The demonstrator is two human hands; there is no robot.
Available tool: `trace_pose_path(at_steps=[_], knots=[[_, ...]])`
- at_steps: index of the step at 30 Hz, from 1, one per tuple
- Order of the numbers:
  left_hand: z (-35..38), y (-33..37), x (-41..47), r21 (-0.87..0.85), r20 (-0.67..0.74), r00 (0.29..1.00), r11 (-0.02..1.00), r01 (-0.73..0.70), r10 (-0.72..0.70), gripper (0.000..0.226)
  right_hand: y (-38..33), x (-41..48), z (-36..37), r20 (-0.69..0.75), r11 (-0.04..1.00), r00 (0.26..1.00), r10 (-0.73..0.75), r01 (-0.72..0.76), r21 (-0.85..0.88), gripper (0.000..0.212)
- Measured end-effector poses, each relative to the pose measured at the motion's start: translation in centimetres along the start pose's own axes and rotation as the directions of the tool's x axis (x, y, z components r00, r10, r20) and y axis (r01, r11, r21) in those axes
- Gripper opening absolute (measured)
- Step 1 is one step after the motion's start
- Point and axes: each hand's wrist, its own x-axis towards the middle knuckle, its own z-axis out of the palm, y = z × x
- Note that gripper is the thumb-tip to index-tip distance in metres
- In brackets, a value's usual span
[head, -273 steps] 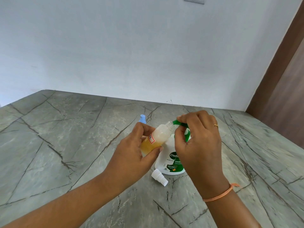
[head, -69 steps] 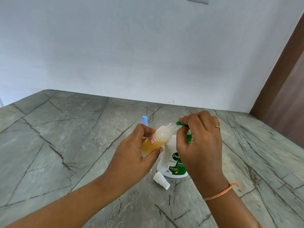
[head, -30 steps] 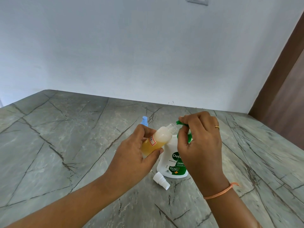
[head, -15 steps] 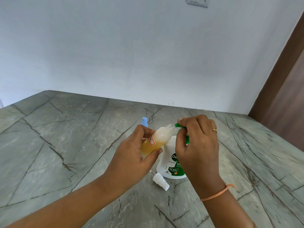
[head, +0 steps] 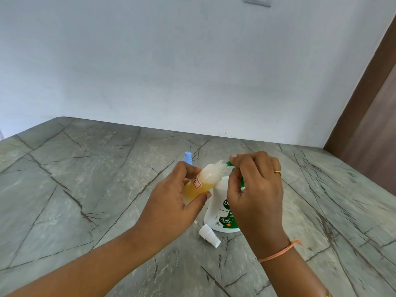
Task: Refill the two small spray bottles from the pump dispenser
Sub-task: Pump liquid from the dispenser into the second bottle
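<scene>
My left hand (head: 171, 204) grips a small clear spray bottle (head: 205, 179), uncapped, tilted up to the right and partly filled with amber liquid. Its open neck sits right at the green pump nozzle (head: 230, 163) of the white pump dispenser (head: 218, 206), which stands on the counter. My right hand (head: 255, 189) is curled over the green pump head and hides most of it. The bottle's white spray cap (head: 209, 235) lies on the counter in front of the dispenser. A second small bottle with a blue spray top (head: 187, 157) stands behind my left hand, mostly hidden.
The grey veined stone counter (head: 85, 189) runs back to a pale wall. A brown wooden door frame (head: 368, 99) rises at the right. A wall switch plate (head: 256, 0) is at the top edge.
Both hands keep their grips. My right hand has dipped slightly on the pump head, with the bottle neck held at the nozzle. The amber level looks about the same.
</scene>
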Motion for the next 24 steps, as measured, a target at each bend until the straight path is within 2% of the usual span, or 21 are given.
trace_pose_path(at_steps=[12,24], knots=[[0.18,-0.08,-0.15,0.028,0.007,1.000,1.000,0.007,-0.007,0.033,0.13,0.76,-0.59,0.022,0.999,0.999,0.039,-0.039,0.019,0.015],[0.07,-0.02,-0.02,0.008,-0.002,1.000,1.000,0.005,-0.005,0.033,0.23,0.16,0.02,-0.004,1.000,1.000,-0.008,0.008,0.022,0.017]])
